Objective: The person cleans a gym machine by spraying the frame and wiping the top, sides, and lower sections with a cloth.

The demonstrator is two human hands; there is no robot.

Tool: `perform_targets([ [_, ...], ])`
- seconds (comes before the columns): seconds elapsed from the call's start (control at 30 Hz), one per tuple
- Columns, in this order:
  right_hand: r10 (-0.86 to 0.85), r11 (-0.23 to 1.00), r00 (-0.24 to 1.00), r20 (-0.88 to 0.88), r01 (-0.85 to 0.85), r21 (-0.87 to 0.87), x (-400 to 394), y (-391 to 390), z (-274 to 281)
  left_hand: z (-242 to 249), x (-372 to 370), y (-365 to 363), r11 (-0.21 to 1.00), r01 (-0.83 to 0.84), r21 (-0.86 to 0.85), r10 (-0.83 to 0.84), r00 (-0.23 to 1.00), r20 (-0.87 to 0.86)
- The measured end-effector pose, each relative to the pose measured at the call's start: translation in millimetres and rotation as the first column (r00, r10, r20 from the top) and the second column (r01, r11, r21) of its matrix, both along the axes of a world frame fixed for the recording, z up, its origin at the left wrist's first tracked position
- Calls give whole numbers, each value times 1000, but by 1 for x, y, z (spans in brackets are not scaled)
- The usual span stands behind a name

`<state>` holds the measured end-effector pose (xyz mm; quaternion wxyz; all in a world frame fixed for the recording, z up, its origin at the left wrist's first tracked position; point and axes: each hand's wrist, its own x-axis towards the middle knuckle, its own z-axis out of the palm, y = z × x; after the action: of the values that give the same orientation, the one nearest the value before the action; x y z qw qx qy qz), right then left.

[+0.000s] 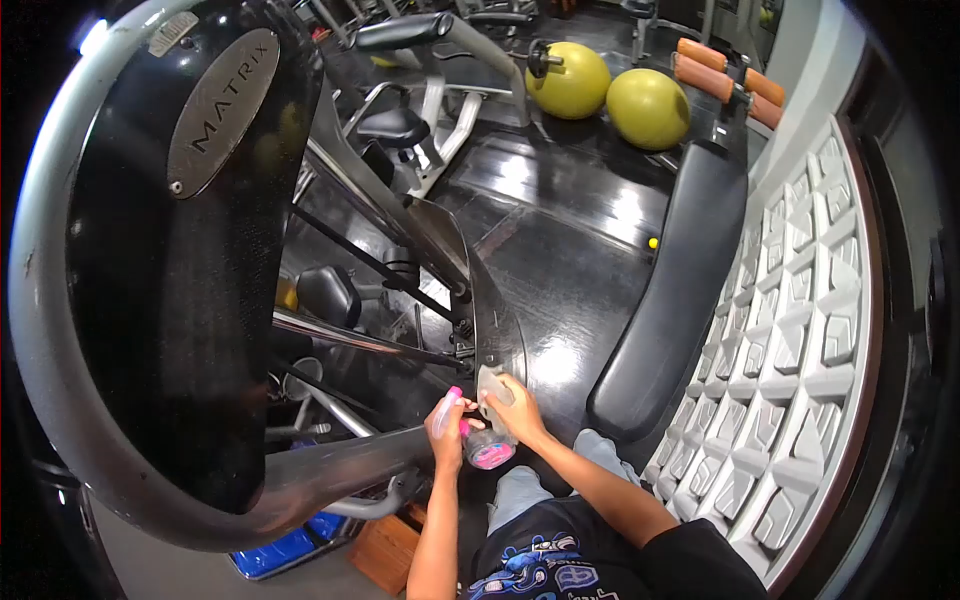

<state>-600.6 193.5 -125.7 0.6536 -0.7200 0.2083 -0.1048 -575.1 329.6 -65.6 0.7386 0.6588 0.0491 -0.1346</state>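
Observation:
My left hand [446, 428] is closed around the neck of a spray bottle [490, 452], a clear one with a pink trigger head and a pink label. The bottle tilts, its base toward my legs. Beside it, my right hand [516, 412] grips a pale cloth [493, 384], bunched under the fingers. The cloth overlaps the lower end of a dark curved panel [497, 325] on the gym machine. Both hands are close together in front of my body, the fingers of the left partly hidden.
The large machine's grey frame and black MATRIX cover [200, 260] fill the left side. A long black padded bench [670, 300] runs along the right, by a white textured wall panel [790, 330]. Two yellow exercise balls [648, 110] rest farther back. A blue step [275, 555] lies lower left.

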Motion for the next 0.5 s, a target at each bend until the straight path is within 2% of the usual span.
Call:
perform_targets([
  [0.03, 121, 992, 992, -34, -120, 31, -4, -5, -3, 3, 0, 0, 1000, -20, 3, 20, 1000, -5],
  [0.1, 162, 986, 985, -52, -159, 51, 5, -14, -7, 7, 2, -1, 992, 64, 108, -63, 998, -8],
  [0.17, 43, 996, 992, -120, -33, 79, 28, -23, -5, 5, 1, -2, 993, 24, 113, -24, 1000, -1],
  [0.27, -11, 999, 1000, -14, 12, 47, 60, -29, 9, -1, -3, -3, 992, -5, 126, 2, 1000, 22],
  [0.37, -19, 999, 997, 77, 23, -40, 48, -23, 16, -6, -6, -4, 984, -58, 167, 51, 998, 47],
  [0.43, 30, 999, 987, 159, -23, -42, 25, -15, 13, -6, -8, -5, 987, -118, 104, 113, 992, 60],
  [0.5, 126, 992, 986, 106, -123, -38, 8, -12, 4, -4, -9, -5, 985, -122, 123, 117, 992, 43],
])
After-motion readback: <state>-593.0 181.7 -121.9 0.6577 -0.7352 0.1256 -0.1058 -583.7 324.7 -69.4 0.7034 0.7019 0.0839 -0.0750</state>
